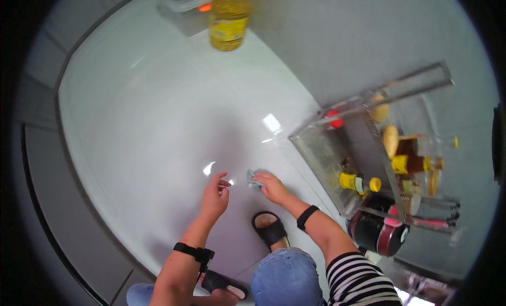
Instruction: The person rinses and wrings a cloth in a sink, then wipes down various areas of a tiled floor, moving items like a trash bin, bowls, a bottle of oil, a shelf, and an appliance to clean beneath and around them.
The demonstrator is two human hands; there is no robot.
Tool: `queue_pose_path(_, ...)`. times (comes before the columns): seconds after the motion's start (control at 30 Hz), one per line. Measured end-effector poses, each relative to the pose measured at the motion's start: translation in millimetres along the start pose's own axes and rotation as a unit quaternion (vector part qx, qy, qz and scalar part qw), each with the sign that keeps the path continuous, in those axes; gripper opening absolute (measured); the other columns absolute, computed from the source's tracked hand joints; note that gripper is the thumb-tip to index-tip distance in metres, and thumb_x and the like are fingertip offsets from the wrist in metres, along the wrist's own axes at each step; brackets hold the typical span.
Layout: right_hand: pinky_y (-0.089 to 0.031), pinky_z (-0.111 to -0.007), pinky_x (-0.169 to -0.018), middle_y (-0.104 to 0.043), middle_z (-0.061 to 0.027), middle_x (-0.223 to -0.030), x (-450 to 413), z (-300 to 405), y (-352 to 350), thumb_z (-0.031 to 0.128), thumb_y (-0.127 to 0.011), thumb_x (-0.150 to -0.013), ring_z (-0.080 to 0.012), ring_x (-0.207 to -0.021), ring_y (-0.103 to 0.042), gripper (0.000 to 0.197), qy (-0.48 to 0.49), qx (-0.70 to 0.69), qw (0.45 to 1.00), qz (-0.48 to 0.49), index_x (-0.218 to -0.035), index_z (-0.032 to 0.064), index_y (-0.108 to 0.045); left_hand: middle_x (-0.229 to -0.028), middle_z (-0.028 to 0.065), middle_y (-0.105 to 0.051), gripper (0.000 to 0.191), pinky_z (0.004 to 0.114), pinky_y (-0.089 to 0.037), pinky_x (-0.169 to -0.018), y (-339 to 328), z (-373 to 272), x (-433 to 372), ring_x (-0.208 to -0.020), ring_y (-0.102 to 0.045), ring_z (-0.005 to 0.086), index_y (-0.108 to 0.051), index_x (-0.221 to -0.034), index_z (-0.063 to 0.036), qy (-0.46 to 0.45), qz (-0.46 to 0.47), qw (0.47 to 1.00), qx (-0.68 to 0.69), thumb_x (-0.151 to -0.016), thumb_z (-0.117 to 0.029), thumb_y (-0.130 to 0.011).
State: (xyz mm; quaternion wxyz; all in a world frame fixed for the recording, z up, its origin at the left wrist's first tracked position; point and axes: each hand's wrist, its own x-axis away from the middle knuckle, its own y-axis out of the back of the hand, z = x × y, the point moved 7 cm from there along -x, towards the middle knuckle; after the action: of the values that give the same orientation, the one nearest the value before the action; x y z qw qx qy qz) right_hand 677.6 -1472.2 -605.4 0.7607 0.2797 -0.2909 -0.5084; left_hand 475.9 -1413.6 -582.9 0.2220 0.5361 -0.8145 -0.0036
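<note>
My right hand (pixel 272 187) grips a small, crumpled green-grey cloth (pixel 255 179), low over the glossy white tiled floor (pixel 158 108). To its left, my left hand (pixel 217 193) is held above the same floor with its fingers apart and slightly curled, holding nothing. Both wrists or forearms wear black bands. A black slipper (pixel 270 229) on one foot is just below my right hand, and a second slipper (pixel 223 284) shows beside my left forearm.
On the right stands a metal rack (pixel 316 160) with bottles and jars, a dark red and black appliance (pixel 379 227) beside it. An oil bottle (pixel 229 27) and a plastic container (pixel 185 15) stand at the top by the grey wall. Grey cabinet fronts (pixel 71 187) line the left.
</note>
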Motion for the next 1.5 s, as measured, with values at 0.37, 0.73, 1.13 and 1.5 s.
queue_pose_path(0.37,-0.05,-0.029,-0.078,-0.068,-0.0069,-0.101,242.1,-6.2,146.6,0.009,-0.064,-0.085,-0.0152,-0.089,-0.063,0.035,-0.36,-0.245,0.796,-0.42,-0.12,0.0074,-0.059,-0.103,0.0068,-0.067,0.037,0.029,-0.05,-0.076,-215.7,-203.8,2.9,-0.092,-0.061,0.014,-0.049,-0.132,-0.0085,-0.18,0.305,0.934,0.042,-0.095,-0.012,-0.055)
queue_pose_path(0.73,-0.039,-0.034,-0.102,-0.049,-0.0175,-0.137,471.4,5.7,185.8,0.029,-0.066,-0.089,-0.0247,-0.121,-0.051,0.068,-0.478,-0.217,0.505,-0.685,-0.144,0.0018,-0.036,-0.135,0.0092,-0.046,0.064,0.037,-0.048,-0.091,-296.3,-297.4,-10.3,-0.115,-0.053,0.0224,-0.022,-0.148,-0.0181,0.061,0.305,0.918,0.245,-0.097,-0.035,-0.057)
queue_pose_path(1.13,-0.041,-0.031,-0.097,-0.053,-0.0139,-0.129,496.9,12.6,260.0,0.018,-0.066,-0.088,-0.02,-0.112,-0.053,0.07,-0.431,-0.101,0.579,-0.684,-0.145,-0.0006,-0.031,-0.085,0.0062,-0.059,0.021,0.027,-0.055,-0.07,-315.3,-313.2,-29.3,-0.077,-0.064,0.0143,-0.042,-0.095,-0.0089,0.083,0.215,0.925,0.301,-0.1,-0.027,-0.051)
queue_pose_path(1.5,-0.042,-0.031,-0.097,-0.057,-0.0167,-0.129,474.3,8.1,267.1,0.015,-0.064,-0.089,-0.0225,-0.112,-0.056,0.068,-0.36,-0.04,0.688,-0.628,-0.146,-0.001,-0.032,-0.08,0.0048,-0.062,0.018,0.021,-0.046,-0.055,-273.8,-312.9,-33.7,-0.066,-0.061,0.0101,-0.044,-0.098,-0.007,0.018,0.116,0.954,0.274,-0.1,-0.023,-0.052)
